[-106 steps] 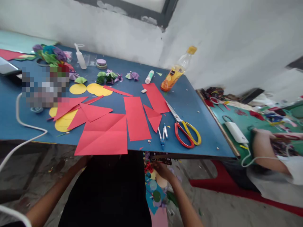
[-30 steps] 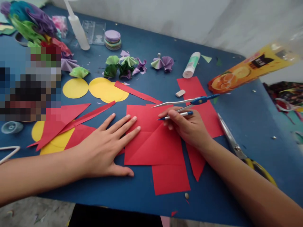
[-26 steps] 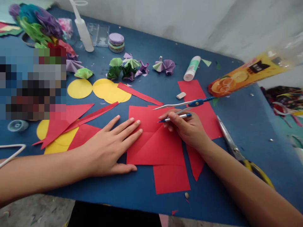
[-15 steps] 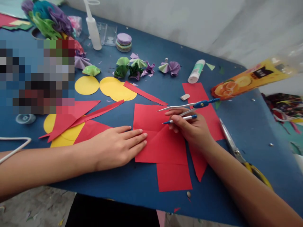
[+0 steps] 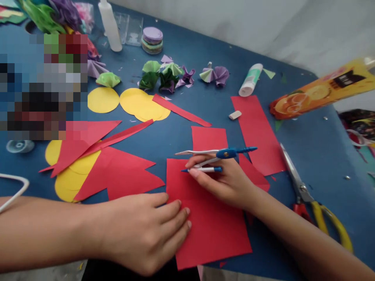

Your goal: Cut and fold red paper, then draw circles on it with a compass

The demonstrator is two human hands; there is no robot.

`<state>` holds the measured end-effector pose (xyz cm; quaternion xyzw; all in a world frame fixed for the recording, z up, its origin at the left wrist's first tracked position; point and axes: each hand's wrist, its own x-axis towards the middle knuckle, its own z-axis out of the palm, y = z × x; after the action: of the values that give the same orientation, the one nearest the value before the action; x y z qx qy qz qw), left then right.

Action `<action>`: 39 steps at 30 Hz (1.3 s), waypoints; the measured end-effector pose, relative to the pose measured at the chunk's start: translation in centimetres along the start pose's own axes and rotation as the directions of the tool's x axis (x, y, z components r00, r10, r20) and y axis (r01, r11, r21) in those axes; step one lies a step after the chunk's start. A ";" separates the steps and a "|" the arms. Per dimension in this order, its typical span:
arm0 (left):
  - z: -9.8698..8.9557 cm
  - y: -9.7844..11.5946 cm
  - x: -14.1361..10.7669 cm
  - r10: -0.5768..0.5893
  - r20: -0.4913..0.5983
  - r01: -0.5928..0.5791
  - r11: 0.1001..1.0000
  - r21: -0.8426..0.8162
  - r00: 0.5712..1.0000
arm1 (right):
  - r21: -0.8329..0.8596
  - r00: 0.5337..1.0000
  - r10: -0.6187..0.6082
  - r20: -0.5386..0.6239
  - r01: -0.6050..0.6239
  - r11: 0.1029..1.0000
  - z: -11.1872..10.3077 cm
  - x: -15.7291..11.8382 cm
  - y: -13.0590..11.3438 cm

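A creased red paper square (image 5: pixel 213 230) lies near the table's front edge. Flat on its left side rests my left hand (image 5: pixel 149 226), fingers stretched out. Above the paper's top edge, my right hand (image 5: pixel 219 175) pinches a drawing compass (image 5: pixel 227 153) with a blue hinge and a small blue-and-silver pencil in one leg. Both compass tips point left. Behind the square, another red paper piece (image 5: pixel 208 137) shows partly. Cut red paper with pointed ends (image 5: pixel 125 171) lies left of the square.
Yellow-handled scissors (image 5: pixel 303 191) lie at the right beside a red strip (image 5: pixel 258 132). A glue stick (image 5: pixel 251 80), an eraser (image 5: pixel 235 115) and an orange drink pouch (image 5: pixel 319 91) are farther back. Yellow paper circles (image 5: pixel 140 103) and folded green and purple paper (image 5: pixel 150 80) lie behind.
The red square has moved toward the table's front edge, with my left hand on it. My right hand has shifted left and down with the compass. The camera view has shifted slightly.
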<state>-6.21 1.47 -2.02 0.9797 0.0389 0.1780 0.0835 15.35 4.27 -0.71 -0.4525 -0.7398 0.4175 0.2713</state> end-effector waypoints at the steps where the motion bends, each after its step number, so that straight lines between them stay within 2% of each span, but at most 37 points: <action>1: 0.0 0.0 0.0 0.006 0.001 -0.006 1.000 -0.009 1.000 | 0.001 1.000 -0.001 -0.002 0.001 1.000 0.2 -0.1 0.1; 7: 0.0 -0.2 0.0 -0.036 0.039 0.035 0.999 0.022 0.999 | 0.009 0.999 0.024 -0.025 -0.024 1.000 1.3 -0.9 -0.1; 12: 0.0 -0.4 0.0 -0.040 0.045 0.040 0.999 -0.005 0.998 | -0.051 0.997 -0.042 -0.069 0.039 0.998 1.8 -1.5 0.5; 16: -0.2 -0.4 0.0 -0.052 0.049 0.053 0.998 -0.022 0.997 | -0.111 0.993 -0.049 -0.104 0.038 0.993 1.9 -1.9 1.0; 20: -0.4 -0.4 0.1 -0.055 0.044 0.056 0.998 -0.024 0.998 | -0.124 0.996 -0.055 -0.076 0.045 0.991 1.8 -1.8 0.9; 25: -0.5 -0.5 0.2 -0.056 0.040 0.057 0.998 -0.035 0.998 | -0.062 1.000 -0.001 -0.011 0.000 0.998 1.5 -1.5 0.6; 33: -0.5 -0.5 0.1 -0.065 0.033 0.067 0.997 -0.041 0.997 | -0.108 0.997 -0.075 0.030 0.077 0.991 1.5 -1.1 0.4; 39: -0.5 -0.5 0.1 -0.069 0.033 0.070 0.997 -0.037 0.997 | -0.104 0.996 -0.061 0.071 0.069 0.992 1.3 -1.1 0.5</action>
<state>-6.33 2.09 -1.59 0.9787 0.0683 0.1600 0.1090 15.00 2.91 -1.80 -0.4275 -0.7843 0.3834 0.2348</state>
